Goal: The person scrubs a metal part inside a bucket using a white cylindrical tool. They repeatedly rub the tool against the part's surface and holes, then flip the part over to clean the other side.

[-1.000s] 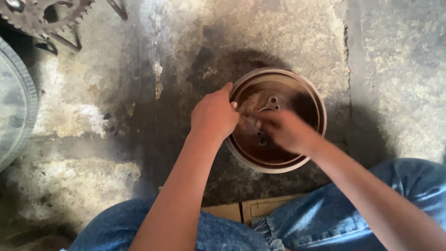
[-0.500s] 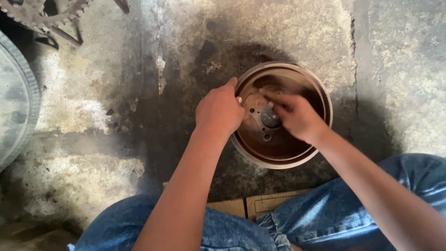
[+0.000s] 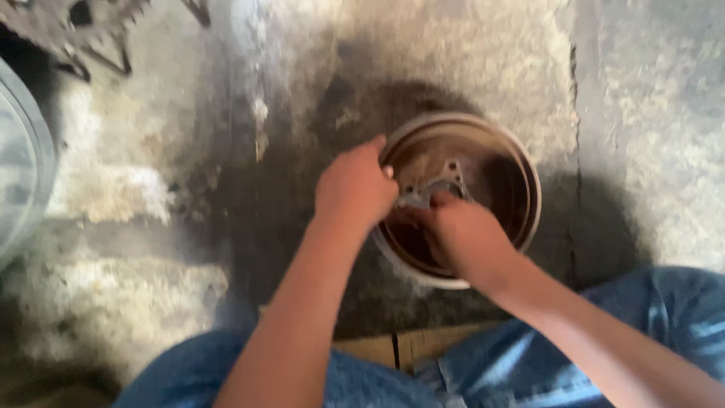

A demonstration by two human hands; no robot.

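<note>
Floor: stained, cracked concrete floor, darkened with oil around the work
Drum: a rusty round metal drum is lying open side up on the floor, between the person's knees
Left hand: the left hand is resting on the drum's left rim, its grip curled over the edge
Right hand: the right hand is reaching inside the drum, its grip closing on a grey metal bracket
Edges: a toothed sprocket is lying top left, a tyre at far left
</note>
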